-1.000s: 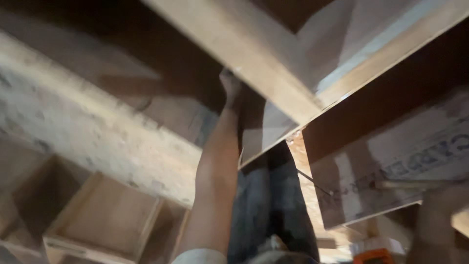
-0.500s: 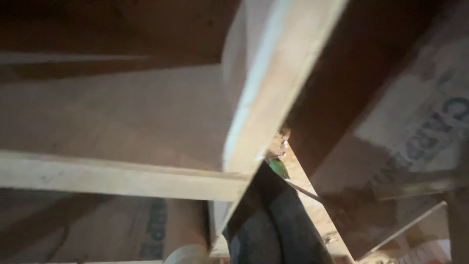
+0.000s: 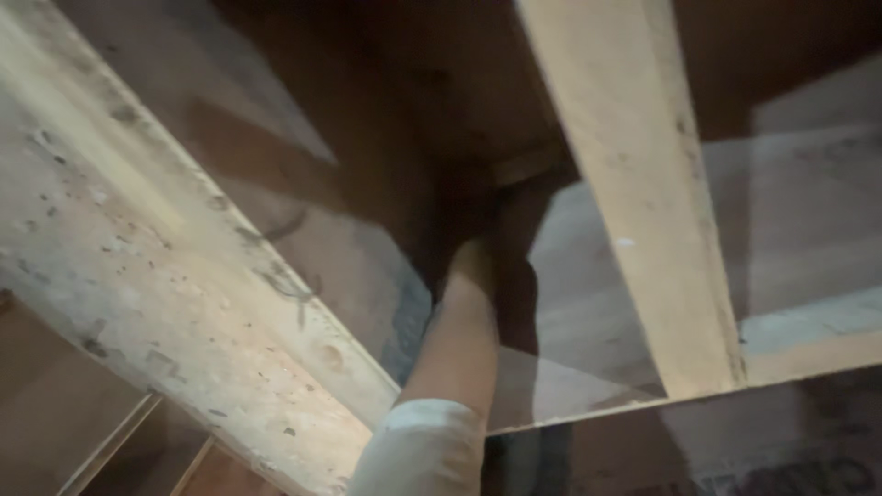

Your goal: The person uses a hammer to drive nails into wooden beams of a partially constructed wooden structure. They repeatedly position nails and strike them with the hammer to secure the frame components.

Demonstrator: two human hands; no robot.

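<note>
The view has swung in the last half second: where a pale joist crossing a horizontal rail filled the middle and our arm was out of sight, we now look up along a broad, speckled beam (image 3: 184, 276) that runs diagonally across the left, and our arm is back in the centre, much as it was a second ago. What we take for our left hand (image 3: 473, 262) is raised into the dark recess (image 3: 441, 138) between the broad beam and a narrower joist (image 3: 634, 184) on the right. It sits at the edge of a pale plywood panel (image 3: 597, 303), just where that panel meets the shadow. The fingers are lost in the dark and in the blur, so we cannot tell whether they grasp, press or lie loose, nor whether they truly touch the panel. A light sleeve (image 3: 418, 455) covers the arm at the bottom edge. Our right hand does not show. The only container-like things are the framed wooden bays (image 3: 110, 441) at the lower left, well apart from the hand; we can make out nothing inside them.
</note>
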